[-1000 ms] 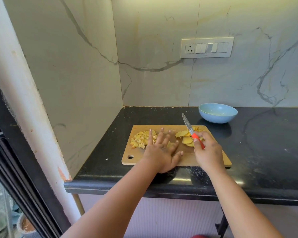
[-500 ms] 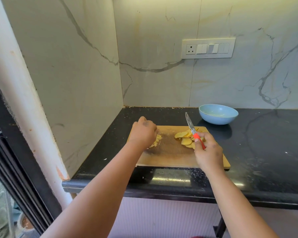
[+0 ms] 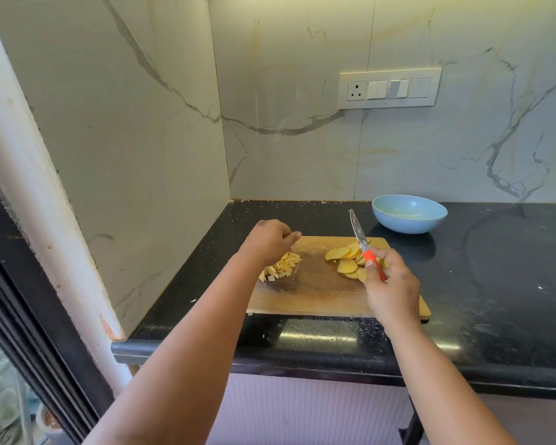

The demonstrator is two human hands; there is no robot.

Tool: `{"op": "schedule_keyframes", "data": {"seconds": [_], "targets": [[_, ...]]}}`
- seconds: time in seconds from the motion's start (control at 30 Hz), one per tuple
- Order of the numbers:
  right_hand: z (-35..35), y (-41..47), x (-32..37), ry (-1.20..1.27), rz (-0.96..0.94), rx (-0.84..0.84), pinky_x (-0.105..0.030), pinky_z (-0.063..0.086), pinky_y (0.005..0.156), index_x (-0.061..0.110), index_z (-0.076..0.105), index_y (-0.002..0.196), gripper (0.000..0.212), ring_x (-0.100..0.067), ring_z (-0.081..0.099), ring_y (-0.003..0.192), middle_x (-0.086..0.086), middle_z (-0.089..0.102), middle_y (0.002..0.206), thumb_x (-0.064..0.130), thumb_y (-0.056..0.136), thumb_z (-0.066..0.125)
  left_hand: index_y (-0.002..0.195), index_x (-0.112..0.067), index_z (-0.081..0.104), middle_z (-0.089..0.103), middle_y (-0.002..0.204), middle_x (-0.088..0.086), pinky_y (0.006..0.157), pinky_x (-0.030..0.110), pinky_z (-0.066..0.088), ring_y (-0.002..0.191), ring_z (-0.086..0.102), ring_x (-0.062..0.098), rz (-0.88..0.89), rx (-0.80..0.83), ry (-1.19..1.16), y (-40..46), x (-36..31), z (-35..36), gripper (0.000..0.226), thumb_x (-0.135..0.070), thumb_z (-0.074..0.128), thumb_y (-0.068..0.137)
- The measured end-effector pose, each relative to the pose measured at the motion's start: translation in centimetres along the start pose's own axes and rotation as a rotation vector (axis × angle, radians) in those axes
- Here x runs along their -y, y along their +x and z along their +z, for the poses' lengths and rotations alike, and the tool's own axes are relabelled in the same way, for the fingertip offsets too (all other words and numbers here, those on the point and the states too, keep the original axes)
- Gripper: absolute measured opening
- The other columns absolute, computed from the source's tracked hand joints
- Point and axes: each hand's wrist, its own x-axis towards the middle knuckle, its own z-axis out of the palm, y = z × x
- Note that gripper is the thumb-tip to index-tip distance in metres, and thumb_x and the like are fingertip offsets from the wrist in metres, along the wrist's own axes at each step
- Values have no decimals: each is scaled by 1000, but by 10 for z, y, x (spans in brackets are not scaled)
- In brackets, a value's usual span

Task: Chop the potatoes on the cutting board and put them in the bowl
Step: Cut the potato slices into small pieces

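Marble-patterned wall panels [image 3: 302, 91] rise behind and to the left of a black counter [image 3: 495, 300], and a white switch plate [image 3: 389, 88] with a socket is set into the back panel. On the counter lies a wooden cutting board [image 3: 318, 284], its near edge close to the counter's front rim. Beyond the board's far right corner, apart from it, stands a light blue bowl [image 3: 409, 214]; nothing can be made out inside it. The left hand [image 3: 270, 240] is over the board's far left corner with its fingers curled inward; whether this grip pinches any potato cannot be told. The right hand [image 3: 390, 284] is over the right part of the board, its grip closed around the orange handle of a knife [image 3: 361, 242], whose blade points up and away toward the back wall, clear of the wood. Under and just left of that hand, a heap of round potato slices [image 3: 345, 263] rests on the board's right half. Near the left edge, partly hidden by the left forearm, lies a smaller pile of chopped potato pieces [image 3: 283, 268].
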Motion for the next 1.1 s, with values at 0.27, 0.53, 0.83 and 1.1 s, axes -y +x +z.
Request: {"op": "schedule_keyframes", "data": {"seconds": [0.27, 0.53, 0.83, 1.1], "targets": [[-2, -1, 2, 43, 31, -48, -24, 37, 63, 19, 62, 116, 20, -18, 57, 85, -1, 65, 97, 19, 99, 52, 114, -15, 68, 51, 125, 4, 97, 36, 45, 122, 43, 26, 88, -104, 216, 2, -11, 9, 34, 4, 54, 90], [-3, -1, 2, 33, 19, -38, -14, 35, 58, 20, 62, 116, 20, -19, 56, 80, -1, 63, 91, 19, 98, 52, 141, -18, 49, 49, 141, 7, 104, 37, 46, 126, 48, 27, 97, 180, 197, 27, -44, 34, 55, -4, 60, 89], [-3, -1, 1, 22, 14, -37, -9, 32, 56, 23, 61, 114, 18, -11, 53, 74, -1, 64, 91, 20, 99, 52, 127, -14, 62, 62, 124, 10, 93, 37, 50, 112, 56, 28, 213, 142, 210, 30, -49, 56, 36, -9, 49, 94], [-4, -1, 3, 26, 0, -32, -14, 35, 60, 21, 61, 115, 19, -17, 55, 82, 2, 62, 93, 19, 98, 52, 101, -14, 70, 67, 94, 2, 73, 39, 55, 88, 61, 23, 395, -310, 202, -23, -14, 43, 16, -12, 56, 93]]}}
